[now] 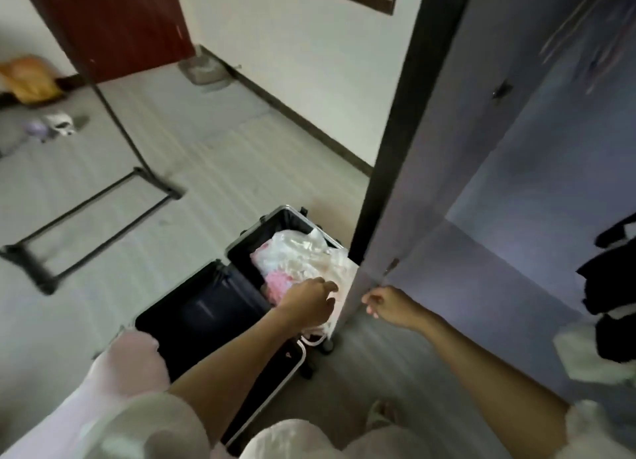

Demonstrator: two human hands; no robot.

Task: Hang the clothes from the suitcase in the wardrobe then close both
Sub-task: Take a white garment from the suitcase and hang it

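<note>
A black suitcase (203, 307) lies open on the floor, and its far half holds a heap of white and pink clothes (303, 255). My left hand (309, 300) reaches down over the pink garment, fingers loosely curled, and I cannot tell whether it grips the cloth. My right hand (389, 303) hovers beside the lower edge of the open wardrobe door (413, 169), fingers apart, holding nothing. Inside the wardrobe (537, 190), dark clothes (609, 286) hang at the right edge.
A black metal clothes rack frame (86, 211) stands on the floor to the left. A red door (120, 21) is at the back, with a yellow bag (27, 76) and small items (58, 124) nearby. A white garment (585, 355) lies at the wardrobe's bottom right.
</note>
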